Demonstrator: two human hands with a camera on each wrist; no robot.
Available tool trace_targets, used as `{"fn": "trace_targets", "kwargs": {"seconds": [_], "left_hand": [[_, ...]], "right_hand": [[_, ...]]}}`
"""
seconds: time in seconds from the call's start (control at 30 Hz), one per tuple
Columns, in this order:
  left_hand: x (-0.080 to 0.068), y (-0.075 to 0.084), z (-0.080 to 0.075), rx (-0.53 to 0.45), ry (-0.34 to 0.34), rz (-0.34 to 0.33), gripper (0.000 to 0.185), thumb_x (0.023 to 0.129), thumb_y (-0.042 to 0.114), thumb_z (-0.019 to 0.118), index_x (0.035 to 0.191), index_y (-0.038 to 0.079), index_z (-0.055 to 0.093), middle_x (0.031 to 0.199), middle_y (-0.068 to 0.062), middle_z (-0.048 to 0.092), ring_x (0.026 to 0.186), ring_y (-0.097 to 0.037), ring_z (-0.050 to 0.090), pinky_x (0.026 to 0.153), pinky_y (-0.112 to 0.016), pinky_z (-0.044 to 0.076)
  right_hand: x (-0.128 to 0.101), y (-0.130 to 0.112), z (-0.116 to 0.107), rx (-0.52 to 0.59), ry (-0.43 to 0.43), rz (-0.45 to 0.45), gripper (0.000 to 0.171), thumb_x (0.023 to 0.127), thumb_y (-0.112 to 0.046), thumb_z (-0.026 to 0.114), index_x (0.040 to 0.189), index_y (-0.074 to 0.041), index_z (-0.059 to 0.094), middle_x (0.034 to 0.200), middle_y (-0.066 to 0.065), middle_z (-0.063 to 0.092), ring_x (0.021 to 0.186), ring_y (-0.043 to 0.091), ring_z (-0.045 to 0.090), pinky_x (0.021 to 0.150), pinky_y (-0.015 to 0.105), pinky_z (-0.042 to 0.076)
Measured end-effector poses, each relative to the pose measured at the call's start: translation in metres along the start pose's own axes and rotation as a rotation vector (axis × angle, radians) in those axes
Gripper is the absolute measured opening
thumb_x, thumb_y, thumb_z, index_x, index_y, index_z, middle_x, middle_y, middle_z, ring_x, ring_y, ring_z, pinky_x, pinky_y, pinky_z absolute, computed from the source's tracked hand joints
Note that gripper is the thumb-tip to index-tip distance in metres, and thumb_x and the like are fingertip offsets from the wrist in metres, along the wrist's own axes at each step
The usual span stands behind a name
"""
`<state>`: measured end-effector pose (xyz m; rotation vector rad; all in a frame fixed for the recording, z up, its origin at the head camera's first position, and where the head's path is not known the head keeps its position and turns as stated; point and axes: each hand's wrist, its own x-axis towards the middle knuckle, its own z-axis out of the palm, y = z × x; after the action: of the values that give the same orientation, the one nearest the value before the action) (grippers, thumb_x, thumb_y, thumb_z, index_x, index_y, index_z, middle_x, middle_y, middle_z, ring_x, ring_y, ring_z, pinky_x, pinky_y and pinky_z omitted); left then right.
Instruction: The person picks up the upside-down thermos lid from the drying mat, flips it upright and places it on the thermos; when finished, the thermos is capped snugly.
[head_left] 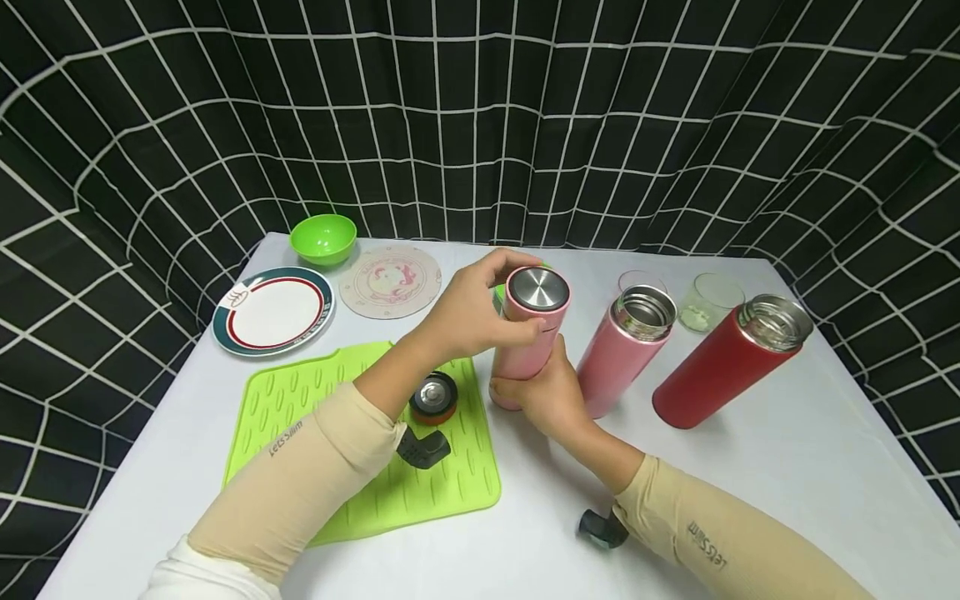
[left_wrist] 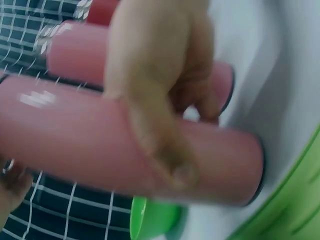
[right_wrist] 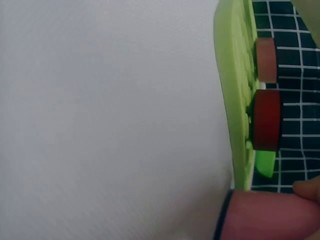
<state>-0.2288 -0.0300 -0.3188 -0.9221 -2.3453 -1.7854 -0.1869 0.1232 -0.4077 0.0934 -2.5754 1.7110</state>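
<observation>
Beside the right edge of a green silicone mat (head_left: 360,433), on a white table (head_left: 787,467), a pink flask (head_left: 525,350) stands upright, gripped by both hands. The left hand (head_left: 468,312) curls over its top, fingers and thumb pinching the steel-topped pink lid (head_left: 538,290); the left wrist view shows the thumb pressed flat along the pink body (left_wrist: 75,145). The right hand (head_left: 551,400) wraps the flask's lower part from the near side, fingers curled round its base, and the right wrist view shows that base (right_wrist: 270,215) resting on the table right at the mat's edge. On the mat, just left of the flask, lies a red lid (head_left: 433,397) with a steel centre. To the right of the flask, just beside it, stands a second pink flask (head_left: 622,350) with its mouth open, and farther right, a red flask (head_left: 723,362), also open. Two clear glasses (head_left: 708,302) stand behind those. Beyond the mat, towards the table's far left corner, sit a striped-rimmed plate (head_left: 272,310), a round coaster (head_left: 390,281) and a green bowl (head_left: 323,238). Bare tabletop stretches from the flask towards the near and right edges. A black gridded curtain (head_left: 480,117) closes round the table's far and side edges.
</observation>
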Motion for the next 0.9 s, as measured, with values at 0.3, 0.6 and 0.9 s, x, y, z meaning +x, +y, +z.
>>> {"fn": "trace_targets", "kwargs": {"seconds": [0.3,0.6,0.9], "left_hand": [[-0.003,-0.004,-0.001,-0.006,0.079,0.020,0.064,0.066,0.027,0.091,0.118,0.010,0.060,0.112,0.005,0.063,0.104,-0.011,0.058,0.093,-0.030,0.047],[-0.003,-0.007,0.009,-0.036,0.041,0.008,0.072,0.069,0.029,0.090,0.126,0.010,0.050,0.121,0.003,0.055,0.108,-0.012,0.054,0.091,-0.032,0.048],[0.004,-0.015,0.005,-0.210,-0.004,0.049,0.060,0.070,0.004,0.086,0.124,0.004,0.062,0.113,-0.001,0.067,0.105,-0.015,0.062,0.094,-0.033,0.048]], "right_hand": [[0.001,0.001,0.003,0.052,-0.004,-0.007,0.085,0.062,0.000,0.084,0.132,-0.009,0.037,0.113,0.010,0.059,0.102,0.024,0.055,0.092,0.038,0.043],[-0.001,0.003,-0.003,0.022,-0.026,-0.023,0.076,0.064,-0.001,0.083,0.128,-0.010,0.044,0.108,0.008,0.062,0.097,0.022,0.057,0.089,0.037,0.045],[0.003,0.001,-0.003,-0.015,-0.043,-0.009,0.071,0.062,-0.004,0.082,0.123,-0.011,0.047,0.099,0.006,0.064,0.089,0.021,0.057,0.083,0.036,0.046]]}}
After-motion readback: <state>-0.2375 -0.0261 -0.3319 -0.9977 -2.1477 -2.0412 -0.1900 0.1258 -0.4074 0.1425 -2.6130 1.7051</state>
